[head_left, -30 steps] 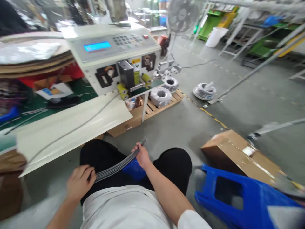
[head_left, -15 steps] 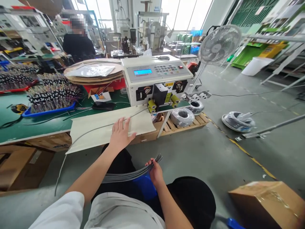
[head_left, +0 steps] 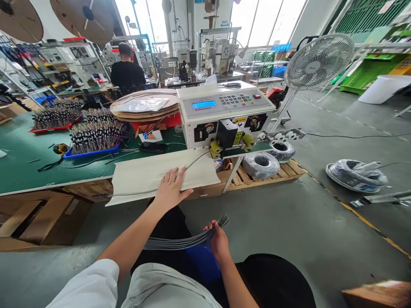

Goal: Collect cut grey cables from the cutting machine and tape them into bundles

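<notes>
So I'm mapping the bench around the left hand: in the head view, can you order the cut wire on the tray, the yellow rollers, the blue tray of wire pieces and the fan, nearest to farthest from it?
From the left hand:
1. Cut wire, under the fingertips on the white tray.
2. Yellow rollers, up to the right at the machine's outlet.
3. Blue tray of wire pieces, to the left on the green bench.
4. Fan, far right, behind the machine.

Bright daylight pours through the back windows (head_left: pixel 257 21) — they glare white, washed out. The picture is sharp, with wide-angle bending at the edges — shadows are soft.
</notes>
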### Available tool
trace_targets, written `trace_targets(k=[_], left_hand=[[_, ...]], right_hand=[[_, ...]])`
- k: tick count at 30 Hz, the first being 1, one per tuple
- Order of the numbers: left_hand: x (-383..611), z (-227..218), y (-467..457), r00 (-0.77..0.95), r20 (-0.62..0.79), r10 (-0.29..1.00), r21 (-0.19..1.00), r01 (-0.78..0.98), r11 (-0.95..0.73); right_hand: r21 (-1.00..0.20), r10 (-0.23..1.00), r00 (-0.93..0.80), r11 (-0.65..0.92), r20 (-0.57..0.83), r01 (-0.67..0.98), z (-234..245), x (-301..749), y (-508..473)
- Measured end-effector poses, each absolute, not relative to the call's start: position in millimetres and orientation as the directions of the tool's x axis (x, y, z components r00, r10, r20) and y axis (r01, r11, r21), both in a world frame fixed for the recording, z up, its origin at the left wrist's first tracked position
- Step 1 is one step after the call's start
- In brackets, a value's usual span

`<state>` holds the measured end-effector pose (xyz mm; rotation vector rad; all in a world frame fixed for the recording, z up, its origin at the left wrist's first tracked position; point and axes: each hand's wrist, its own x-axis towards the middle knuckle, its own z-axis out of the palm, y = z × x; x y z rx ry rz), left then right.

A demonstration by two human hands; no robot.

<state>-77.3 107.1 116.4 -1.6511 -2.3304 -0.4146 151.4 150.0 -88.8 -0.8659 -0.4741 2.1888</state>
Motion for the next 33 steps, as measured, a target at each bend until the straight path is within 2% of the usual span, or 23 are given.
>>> trace_targets(k=[5, 9, 12, 14, 17, 21, 23, 33], left_hand=[[-82, 112, 82, -0.328, 0.325, 0.887, 0.044, 0.942, 0.332], [-93, 109, 60, -0.305, 0.378, 0.874, 0.001, 0.944, 0.329], [-90, 103, 40, -0.211, 0.463, 0.861, -0.017, 0.969, 0.246], [-78, 94, 28, -0.156, 0.464, 0.872, -0.004, 0.984, 0.178], [-48, 72, 13, -0.142, 0.331, 0.933, 0.058, 0.990, 0.130], [-9, 34, 1, -0.175, 0.078, 0.981, 0.143, 0.976, 0.163], [3, 20, -2, -0.186, -0.005, 0.982, 0.166, 0.969, 0.185], [-1, 13, -3, -0.118, -0.070, 0.990, 0.092, 0.988, 0.125]], right_hand=[[-0.534, 0.712, -0.526, -0.700, -0.465, -0.475, -84, 154, 152], [-0.511, 0.695, -0.546, -0.716, -0.467, -0.475, -85, 154, 153], [-0.528, 0.716, -0.517, -0.696, -0.469, -0.486, -86, 152, 153], [-0.545, 0.735, -0.493, -0.677, -0.465, -0.495, -83, 150, 151], [-0.555, 0.745, -0.482, -0.666, -0.462, -0.498, -77, 148, 150], [-0.562, 0.753, -0.494, -0.655, -0.435, -0.504, -75, 150, 148], [-0.574, 0.755, -0.494, -0.652, -0.431, -0.495, -76, 152, 147], [-0.555, 0.753, -0.473, -0.658, -0.458, -0.509, -77, 153, 144]])
